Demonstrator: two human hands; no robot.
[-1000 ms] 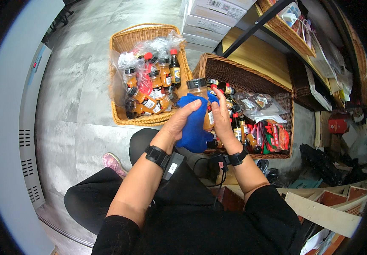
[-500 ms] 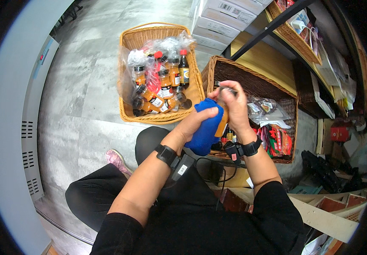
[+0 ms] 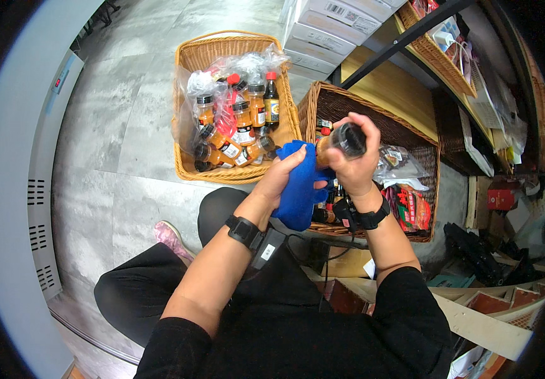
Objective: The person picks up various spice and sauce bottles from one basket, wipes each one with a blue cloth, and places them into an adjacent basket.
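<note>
A blue cloth (image 3: 296,189) is bunched in my left hand (image 3: 279,180), its fingers wrapped round it. Beside it my right hand (image 3: 362,161) grips a spice jar (image 3: 348,140) with a black cap and orange-brown contents. The capped end tilts up and to the right, while the other end meets the cloth; part of the jar is hidden by my fingers. Both hands are over the near left part of a dark wicker basket (image 3: 378,101). To their left, a light wicker basket (image 3: 187,169) holds several similar spice jars (image 3: 242,123) and a dark sauce bottle (image 3: 272,104) with a red cap.
White boxes (image 3: 323,35) are stacked behind the baskets. Shelving with a black metal post (image 3: 405,41) rises at the right. Plastic packets (image 3: 411,208) lie in the dark basket. A white cabinet (image 3: 48,189) stands at the left, and wooden pieces (image 3: 481,322) lie at the lower right.
My right hand has turned the jar, bringing its black cap up and right into view. The cloth in my left hand has shifted slightly and partly unwrapped from the jar.
</note>
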